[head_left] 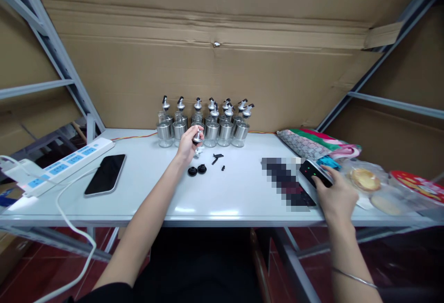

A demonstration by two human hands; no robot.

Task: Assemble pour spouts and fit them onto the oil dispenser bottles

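My left hand reaches across the white table and pinches a small silver pourer cap just in front of several glass oil bottles with metal bands and spouts. Two round black stoppers and small black plastic parts lie just right of that hand. My right hand rests at the table's right side on a small black device with green and red lights. A bangle circles that wrist.
A black phone lies face up at the left, beside a white power strip with its cable hanging over the front edge. Folded fabric and bagged pastries crowd the right end. Cardboard walls stand behind.
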